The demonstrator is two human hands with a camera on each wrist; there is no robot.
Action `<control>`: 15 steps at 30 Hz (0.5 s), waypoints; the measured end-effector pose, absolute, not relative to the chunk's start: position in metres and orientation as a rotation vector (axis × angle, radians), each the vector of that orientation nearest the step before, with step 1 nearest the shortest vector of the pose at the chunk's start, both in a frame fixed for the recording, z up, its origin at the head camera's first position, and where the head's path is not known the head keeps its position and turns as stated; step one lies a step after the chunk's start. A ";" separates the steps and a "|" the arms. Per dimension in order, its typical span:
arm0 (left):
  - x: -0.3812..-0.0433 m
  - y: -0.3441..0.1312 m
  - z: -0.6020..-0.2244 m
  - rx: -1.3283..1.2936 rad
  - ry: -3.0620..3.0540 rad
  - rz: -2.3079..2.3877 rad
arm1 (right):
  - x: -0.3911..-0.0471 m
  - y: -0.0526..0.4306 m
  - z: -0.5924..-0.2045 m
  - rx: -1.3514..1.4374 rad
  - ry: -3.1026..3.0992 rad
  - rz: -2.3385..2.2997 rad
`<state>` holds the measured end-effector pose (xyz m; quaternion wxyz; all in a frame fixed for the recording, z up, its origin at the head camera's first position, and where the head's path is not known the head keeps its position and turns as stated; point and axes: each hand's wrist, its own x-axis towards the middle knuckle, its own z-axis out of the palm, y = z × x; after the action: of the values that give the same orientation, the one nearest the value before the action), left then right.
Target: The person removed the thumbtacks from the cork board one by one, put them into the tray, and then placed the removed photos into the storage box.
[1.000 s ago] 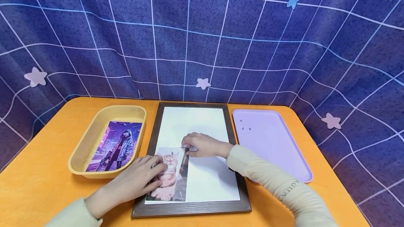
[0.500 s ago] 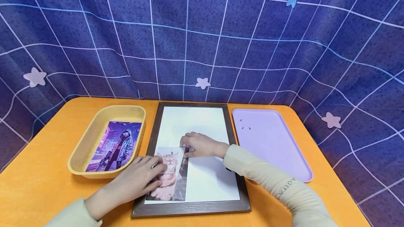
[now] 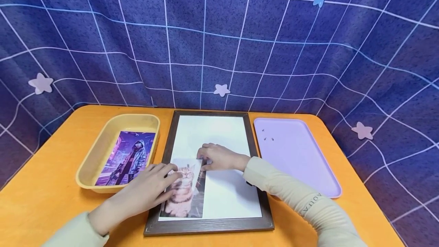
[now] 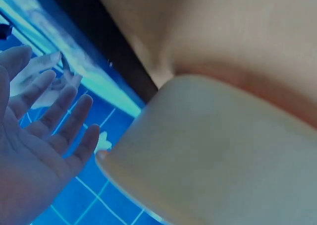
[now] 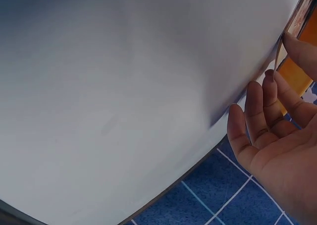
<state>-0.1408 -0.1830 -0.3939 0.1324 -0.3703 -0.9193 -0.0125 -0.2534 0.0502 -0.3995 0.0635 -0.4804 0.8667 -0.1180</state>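
Observation:
A cat picture card (image 3: 181, 199) lies on the lower left of a white board (image 3: 236, 197) with a dark wooden frame (image 3: 209, 228). My right hand (image 3: 221, 158) pinches the card at its upper right corner; in the right wrist view, the thumb and index finger of that hand (image 5: 277, 140) meet at a thin edge. Over the card's left side is my left hand (image 3: 149, 186), its fingers relaxed and overlapping the cat's face. The left wrist view shows the same hand (image 4: 44, 140) palm side, fingers spread, holding nothing.
To the left, a yellow bin (image 3: 99, 144) contains a purple print of a hooded figure (image 3: 132, 159). A lilac tray (image 3: 298, 159) stands on the right, with a few small dark pieces (image 3: 268, 139) near its far end. Behind the orange table (image 3: 44, 193) hangs a blue gridded curtain (image 3: 192, 45).
My left hand has shifted slightly to the left and up off the card, uncovering more of its left side. The right hand keeps its grip at the corner, nearly still.

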 end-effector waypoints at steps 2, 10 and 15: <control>-0.141 -0.184 -0.389 -1.057 -2.661 -0.036 | -0.254 0.050 -0.400 -1.447 2.616 -0.359; -0.148 -0.194 -0.365 -0.990 -2.586 -0.149 | -0.254 0.050 -0.400 -1.425 2.614 -0.354; -0.154 -0.209 -0.350 -0.913 -2.539 -0.229 | -0.254 0.049 -0.400 -1.414 2.610 -0.375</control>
<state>-0.1544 -0.2090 -0.3496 0.2151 -0.3291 -0.9158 -0.0825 -0.2536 0.0492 -0.3995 0.0746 -0.4712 0.8700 -0.1248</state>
